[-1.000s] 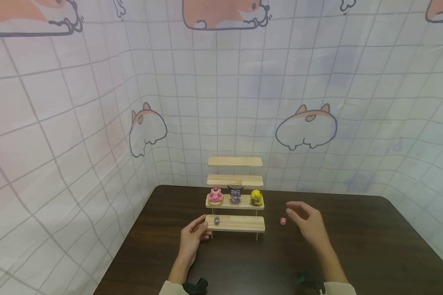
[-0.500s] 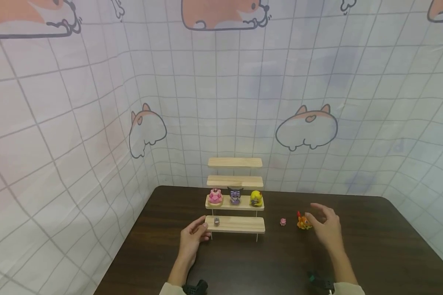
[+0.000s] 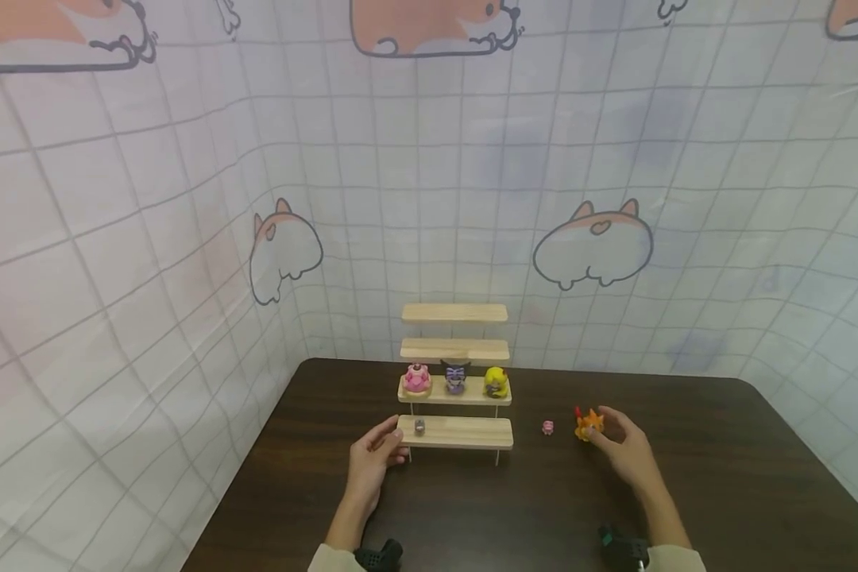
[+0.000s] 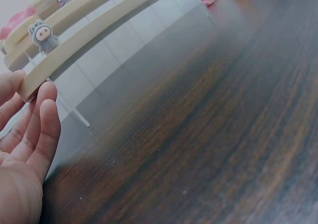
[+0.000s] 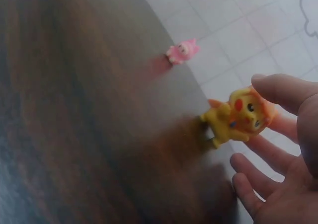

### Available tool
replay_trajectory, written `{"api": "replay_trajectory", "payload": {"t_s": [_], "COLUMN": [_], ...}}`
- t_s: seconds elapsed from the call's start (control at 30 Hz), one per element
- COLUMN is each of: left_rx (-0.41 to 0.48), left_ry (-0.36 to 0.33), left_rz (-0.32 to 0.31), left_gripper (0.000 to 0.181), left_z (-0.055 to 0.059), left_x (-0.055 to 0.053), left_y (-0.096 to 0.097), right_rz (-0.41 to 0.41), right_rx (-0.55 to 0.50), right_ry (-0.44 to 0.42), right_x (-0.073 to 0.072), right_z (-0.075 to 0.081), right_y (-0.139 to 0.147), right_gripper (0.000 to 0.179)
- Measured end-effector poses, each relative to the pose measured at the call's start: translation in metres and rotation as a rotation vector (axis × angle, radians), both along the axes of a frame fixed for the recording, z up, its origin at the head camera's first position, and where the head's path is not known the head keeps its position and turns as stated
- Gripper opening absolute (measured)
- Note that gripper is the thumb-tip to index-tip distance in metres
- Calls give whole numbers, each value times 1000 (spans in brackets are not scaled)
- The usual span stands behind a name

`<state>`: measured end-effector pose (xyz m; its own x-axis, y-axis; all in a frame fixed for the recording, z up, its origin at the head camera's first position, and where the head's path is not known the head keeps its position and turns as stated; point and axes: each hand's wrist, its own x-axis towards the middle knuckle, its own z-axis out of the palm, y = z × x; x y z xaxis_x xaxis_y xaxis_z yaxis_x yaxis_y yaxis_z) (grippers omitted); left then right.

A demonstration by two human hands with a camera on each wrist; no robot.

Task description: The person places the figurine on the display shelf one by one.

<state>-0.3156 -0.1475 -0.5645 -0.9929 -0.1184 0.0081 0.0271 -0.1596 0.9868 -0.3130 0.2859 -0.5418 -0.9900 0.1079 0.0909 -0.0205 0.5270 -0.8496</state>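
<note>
A wooden tiered display stand (image 3: 472,433) stands on the table. My left hand (image 3: 372,461) pinches the left end of its lowest step, thumb on top and fingers below. A small grey figurine (image 4: 44,37) sits on that step near the thumb. One step up are a pink figurine (image 3: 417,380), a purple and black figurine (image 3: 455,379) and a yellow figurine (image 3: 496,382). Right of the stand, my right hand (image 3: 631,453) pinches the head of an orange and yellow figurine (image 5: 231,115), thumb in front and fingers behind. Its feet are at the tabletop.
A tiny pink figurine (image 5: 183,51) stands on the dark wooden table (image 3: 472,524) between the stand and the right hand. The two upper steps (image 3: 454,349) rise behind the figurines. A white gridded curtain (image 3: 465,199) hangs around the table's back and sides.
My right hand has moved right, past the tiny pink figurine, and closed its thumb and fingers on the orange and yellow figurine. The left hand has stayed on the lowest step.
</note>
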Motion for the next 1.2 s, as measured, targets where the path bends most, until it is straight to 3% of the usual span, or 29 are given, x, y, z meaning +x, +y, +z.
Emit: {"api": "replay_trajectory", "payload": {"t_s": [0.5,1.2], "left_rx": [16,-17], "left_ry": [5,-3], "left_rz": [-6,-3], "left_gripper": [46,46], "left_z": [0,3], "left_x": [0,1], "left_y": [3,1], "right_rz": [3,-19], "right_rx": [17,-29], "right_ry": [-31,-85], "right_x": [-6,-1], "right_z": [-13,-9], "right_y": [6,6], "right_gripper": [65,81]}}
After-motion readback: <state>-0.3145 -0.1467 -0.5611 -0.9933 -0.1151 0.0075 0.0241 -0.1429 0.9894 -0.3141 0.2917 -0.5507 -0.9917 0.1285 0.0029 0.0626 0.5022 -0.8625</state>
